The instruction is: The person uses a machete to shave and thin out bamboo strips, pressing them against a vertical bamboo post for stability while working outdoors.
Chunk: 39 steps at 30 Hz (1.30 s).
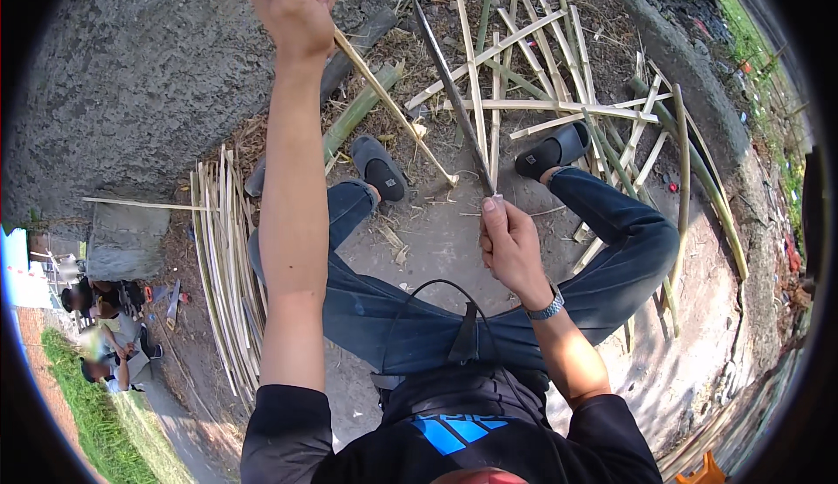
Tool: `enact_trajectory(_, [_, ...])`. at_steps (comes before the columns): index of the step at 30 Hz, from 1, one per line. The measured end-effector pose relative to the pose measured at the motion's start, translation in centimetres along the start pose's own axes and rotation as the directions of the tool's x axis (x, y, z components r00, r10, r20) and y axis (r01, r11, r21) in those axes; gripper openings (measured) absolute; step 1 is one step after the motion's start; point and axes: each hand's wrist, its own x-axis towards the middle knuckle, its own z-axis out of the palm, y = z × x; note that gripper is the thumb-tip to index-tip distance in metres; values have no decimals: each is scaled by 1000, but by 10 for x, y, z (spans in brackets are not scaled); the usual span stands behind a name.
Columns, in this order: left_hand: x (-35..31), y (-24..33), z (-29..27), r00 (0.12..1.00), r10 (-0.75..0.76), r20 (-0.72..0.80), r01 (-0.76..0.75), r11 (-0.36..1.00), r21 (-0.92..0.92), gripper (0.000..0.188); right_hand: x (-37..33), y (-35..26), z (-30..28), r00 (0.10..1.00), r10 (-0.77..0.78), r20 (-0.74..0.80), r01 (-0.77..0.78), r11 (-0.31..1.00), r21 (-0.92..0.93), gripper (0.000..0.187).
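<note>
Head view looks down on a seated person in dark blue jeans point(384, 309) and black slide sandals, knees spread over packed, dusty ground point(436, 240). Of the two hands, the left hand point(295, 4) is raised far and to the left, fist clamped around the upper end of a thin, pale bamboo strip point(393, 104); the strip slants down to the right, its lower end resting on the ground between the feet. The right hand point(509, 244), a metal watch at its wrist, is closed on the handle of a long, dark, narrow blade point(449, 91) that points far, away from the body. Blade and strip run side by side; whether they touch I cannot tell.

Beyond the feet lies a loose scatter of flat, split bamboo slats point(524, 91), pale yellow with some green-skinned pieces, crossing one another. On the left a bundle of long thin splints point(223, 257) lies roughly parallel. A rough grey concrete surface point(148, 74) fills the far left. Some people sit at the lower left edge, blurred.
</note>
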Motion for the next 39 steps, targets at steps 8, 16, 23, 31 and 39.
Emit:
enact_trajectory(8, [-10, -5, 26, 999, 4, 47, -6, 1000, 26, 22, 6, 72, 11, 995, 88, -36, -95, 951, -295, 54])
enact_trajectory(16, [2, 1, -5, 999, 16, -47, -16, 1000, 3, 22, 2, -68, 36, 879, -474, -48, 473, 858, 202, 49])
enact_trajectory(23, [-5, -9, 2, 998, -5, -65, 10, 997, 81, 25, 40, 143, 11, 959, 281, -47, -279, 892, -356, 55])
enact_trajectory(31, [-30, -2, -45, 993, -43, -114, 29, 992, -126, 19, 30, 63, -23, 790, 554, 264, -610, 660, 439, 55])
enact_trajectory(39, [-27, 1, -61, 997, -1, -80, -7, 995, -97, 22, 10, -9, 21, 956, -274, -107, 266, 961, -79, 44])
